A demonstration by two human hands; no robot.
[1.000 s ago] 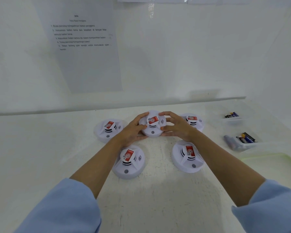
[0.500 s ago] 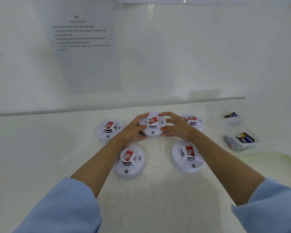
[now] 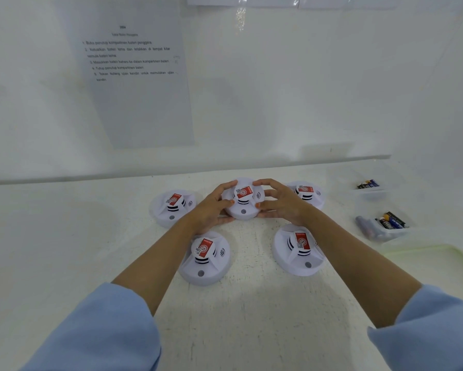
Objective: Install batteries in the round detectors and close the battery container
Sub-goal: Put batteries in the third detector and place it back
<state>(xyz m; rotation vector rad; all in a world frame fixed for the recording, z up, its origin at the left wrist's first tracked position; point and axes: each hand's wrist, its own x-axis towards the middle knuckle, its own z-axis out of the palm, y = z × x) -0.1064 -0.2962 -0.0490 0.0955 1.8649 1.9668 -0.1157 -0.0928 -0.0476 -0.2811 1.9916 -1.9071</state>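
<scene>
Several round white detectors with red labels lie face up on the white table. My left hand [image 3: 211, 210] and my right hand [image 3: 281, 203] grip the far middle detector [image 3: 243, 202] from either side. Other detectors rest at the far left [image 3: 172, 207], the far right [image 3: 309, 192], the near left [image 3: 205, 257] and the near right [image 3: 300, 249]. Two clear battery containers stand at the right: a far one [image 3: 369, 187] and a near one [image 3: 385, 226], both with batteries inside.
A pale green tray [image 3: 433, 261] sits at the right edge. A printed instruction sheet [image 3: 134, 76] hangs on the back wall. The white wall rises close behind the detectors. My blue sleeves fill the bottom corners.
Both hands stay on the far middle detector; the view and hands have barely shifted.
</scene>
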